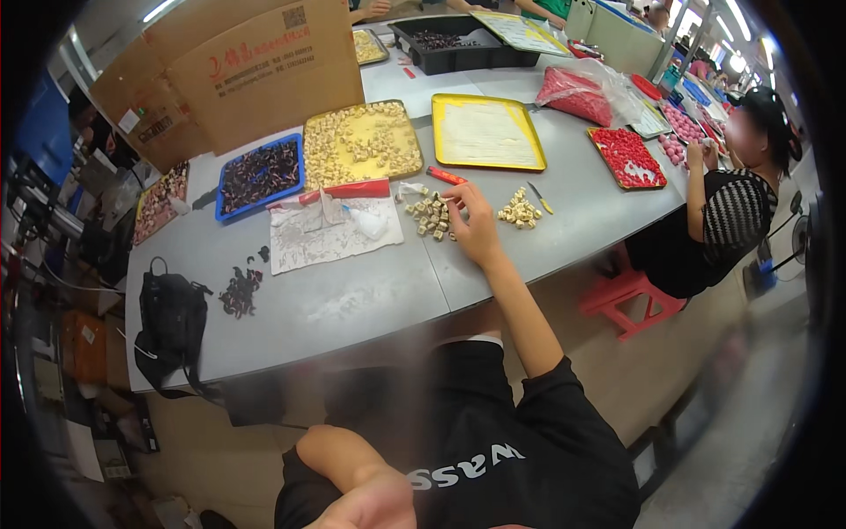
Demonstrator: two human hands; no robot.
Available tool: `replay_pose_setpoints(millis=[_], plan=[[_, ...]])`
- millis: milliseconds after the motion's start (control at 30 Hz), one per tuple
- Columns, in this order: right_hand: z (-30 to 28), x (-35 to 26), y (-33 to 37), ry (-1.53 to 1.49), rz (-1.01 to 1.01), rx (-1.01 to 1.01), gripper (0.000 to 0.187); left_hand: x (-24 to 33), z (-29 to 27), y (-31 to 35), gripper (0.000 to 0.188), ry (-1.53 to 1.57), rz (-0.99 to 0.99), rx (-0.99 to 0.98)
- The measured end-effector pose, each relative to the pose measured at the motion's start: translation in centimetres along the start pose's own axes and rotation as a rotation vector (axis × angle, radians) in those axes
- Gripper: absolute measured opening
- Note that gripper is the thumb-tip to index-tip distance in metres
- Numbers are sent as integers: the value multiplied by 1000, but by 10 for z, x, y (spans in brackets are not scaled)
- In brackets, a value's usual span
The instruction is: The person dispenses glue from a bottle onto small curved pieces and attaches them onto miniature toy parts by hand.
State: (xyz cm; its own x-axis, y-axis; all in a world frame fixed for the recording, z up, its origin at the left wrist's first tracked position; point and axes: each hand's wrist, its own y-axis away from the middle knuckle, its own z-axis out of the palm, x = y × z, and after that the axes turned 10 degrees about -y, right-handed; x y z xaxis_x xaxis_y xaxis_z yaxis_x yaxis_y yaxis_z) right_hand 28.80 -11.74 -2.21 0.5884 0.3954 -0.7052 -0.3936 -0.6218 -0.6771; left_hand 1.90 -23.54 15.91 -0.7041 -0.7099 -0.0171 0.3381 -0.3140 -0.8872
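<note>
My right hand (473, 220) reaches over the table to a pile of small cream block-like pieces (429, 218). Its fingers are bent and drawn together at the pile's right side; what lies between the fingertips is too small to make out. Close to the camera, my left hand (374, 502) is raised in front of my body, off the table, its fingers cut off by the lower edge. Right of the pile lie a second heap of paler cream pieces (520, 210) and a small knife (540, 198). Behind the pile is a red stick-like object (447, 175).
A yellow tray (403, 145) of cream pieces, a white-lined yellow tray (488, 132), a blue tray (222, 209) of dark pieces and a red-filled tray (627, 159) stand behind. Cardboard (264, 79) rises back left; a black bag (172, 317) lies left. A person (736, 198) sits right.
</note>
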Motion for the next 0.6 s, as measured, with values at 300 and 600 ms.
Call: replay_pose_setpoints(millis=[300, 600], plan=[[1, -6, 1, -3, 14, -31, 13, 9, -14, 17, 13, -34, -235, 2], [0, -1, 4, 76, 71, -17, 12, -7, -52, 9, 12, -44, -257, 123]])
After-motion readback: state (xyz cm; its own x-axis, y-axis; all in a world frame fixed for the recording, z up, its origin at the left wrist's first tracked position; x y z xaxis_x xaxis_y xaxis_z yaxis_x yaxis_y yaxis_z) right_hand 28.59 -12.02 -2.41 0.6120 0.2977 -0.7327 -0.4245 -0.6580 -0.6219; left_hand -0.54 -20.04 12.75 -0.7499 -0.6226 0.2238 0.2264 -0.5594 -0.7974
